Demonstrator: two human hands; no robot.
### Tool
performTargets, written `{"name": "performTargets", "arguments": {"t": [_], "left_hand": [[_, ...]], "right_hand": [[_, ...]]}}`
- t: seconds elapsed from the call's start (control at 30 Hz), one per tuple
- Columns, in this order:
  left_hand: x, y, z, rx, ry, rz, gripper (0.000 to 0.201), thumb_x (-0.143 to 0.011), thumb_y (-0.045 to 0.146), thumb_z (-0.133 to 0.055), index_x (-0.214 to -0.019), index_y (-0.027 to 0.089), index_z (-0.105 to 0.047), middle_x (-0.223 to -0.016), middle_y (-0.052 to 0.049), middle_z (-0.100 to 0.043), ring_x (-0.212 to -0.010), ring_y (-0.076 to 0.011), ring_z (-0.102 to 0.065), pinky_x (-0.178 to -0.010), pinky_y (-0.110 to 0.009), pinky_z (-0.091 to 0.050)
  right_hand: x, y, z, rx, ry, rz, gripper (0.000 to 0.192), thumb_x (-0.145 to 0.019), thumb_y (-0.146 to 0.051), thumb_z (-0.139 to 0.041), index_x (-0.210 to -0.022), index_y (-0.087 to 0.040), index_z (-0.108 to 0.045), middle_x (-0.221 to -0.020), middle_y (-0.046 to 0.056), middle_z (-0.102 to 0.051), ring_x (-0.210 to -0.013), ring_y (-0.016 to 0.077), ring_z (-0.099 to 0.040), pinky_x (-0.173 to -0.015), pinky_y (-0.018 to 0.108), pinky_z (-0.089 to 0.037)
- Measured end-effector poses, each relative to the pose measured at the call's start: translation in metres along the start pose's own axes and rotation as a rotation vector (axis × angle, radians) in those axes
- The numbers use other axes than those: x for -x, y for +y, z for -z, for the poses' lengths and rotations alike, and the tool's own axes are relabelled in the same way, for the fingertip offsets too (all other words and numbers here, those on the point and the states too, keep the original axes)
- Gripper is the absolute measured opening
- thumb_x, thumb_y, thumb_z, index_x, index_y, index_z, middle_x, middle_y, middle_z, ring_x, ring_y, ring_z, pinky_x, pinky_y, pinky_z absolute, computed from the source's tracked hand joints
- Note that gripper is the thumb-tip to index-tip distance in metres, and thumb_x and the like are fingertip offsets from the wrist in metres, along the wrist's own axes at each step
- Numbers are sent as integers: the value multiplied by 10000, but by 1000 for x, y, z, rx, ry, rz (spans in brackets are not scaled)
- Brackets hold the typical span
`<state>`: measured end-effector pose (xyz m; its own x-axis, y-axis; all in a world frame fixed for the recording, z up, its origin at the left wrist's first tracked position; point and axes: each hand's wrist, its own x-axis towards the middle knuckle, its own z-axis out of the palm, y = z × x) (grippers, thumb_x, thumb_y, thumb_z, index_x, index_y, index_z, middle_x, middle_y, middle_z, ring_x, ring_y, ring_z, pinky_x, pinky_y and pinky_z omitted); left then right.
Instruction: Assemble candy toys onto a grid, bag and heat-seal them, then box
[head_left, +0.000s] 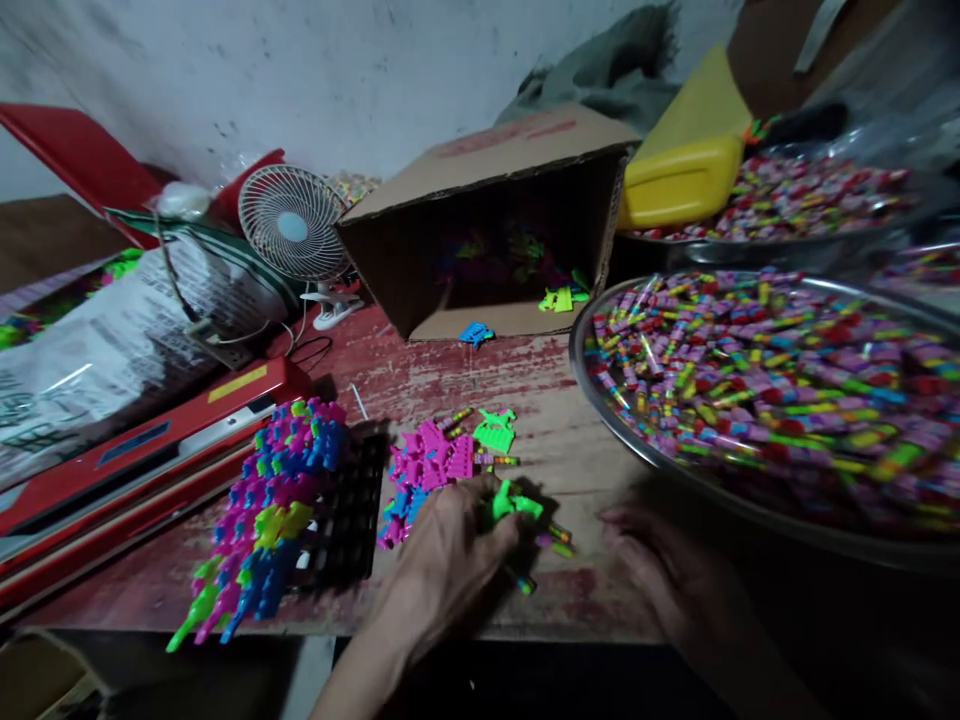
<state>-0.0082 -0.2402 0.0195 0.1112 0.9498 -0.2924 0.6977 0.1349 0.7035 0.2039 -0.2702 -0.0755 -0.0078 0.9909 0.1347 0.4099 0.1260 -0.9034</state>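
My left hand (pixel 454 545) is closed on a bright green animal-shaped plastic piece (pixel 517 503), held between thumb and fingers over the table. Beside it lies a heap of pink and blue plastic pieces (pixel 431 455), with another green animal-shaped piece (pixel 495 430) just behind. Several small, colourfully wrapped sticks (pixel 559 540) rest on the wood near my left thumb. My right hand (pixel 660 560) hovers to the right, below the bowl's rim, its fingers loosely stretched and slightly blurred. Nothing shows in it.
A metal bowl (pixel 581 365) full of wrapped sticks stands at right. Stacked coloured pieces (pixel 277 500) lie on a black grid tray (pixel 352 515) at left, beside a red sealing machine (pixel 150 450). Behind are a cardboard box (pixel 487 165), a fan (pixel 292 225) and a yellow scoop (pixel 679 180).
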Motion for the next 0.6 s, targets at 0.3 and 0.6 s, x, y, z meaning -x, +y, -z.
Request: {"name": "performTargets", "arguments": {"t": [0.3,0.6], "left_hand": [[-72,22,23,-758,141,-10,322,-861,293,-536,-1153,203,-636,-1114,-153,-659,-943,-288,-634,-739,-326,-428],[-117,11,23,-660,28,-67,273,-665,310,-733,-873,135,-700,-942,-173,-694,-855,-291,-644,-651,-289,-414]], "right_hand": [[-6,-6,-6,83,0,169,195,-920,-297,-488,-836,-226,-649,-743,7,-676,-691,144,-665,-652,215,-535],[-4,-72,52,270,-56,426,149,-935,-239,-460,-897,-233,-604,-743,-5,-660,-651,120,-622,-613,208,-469]]}}
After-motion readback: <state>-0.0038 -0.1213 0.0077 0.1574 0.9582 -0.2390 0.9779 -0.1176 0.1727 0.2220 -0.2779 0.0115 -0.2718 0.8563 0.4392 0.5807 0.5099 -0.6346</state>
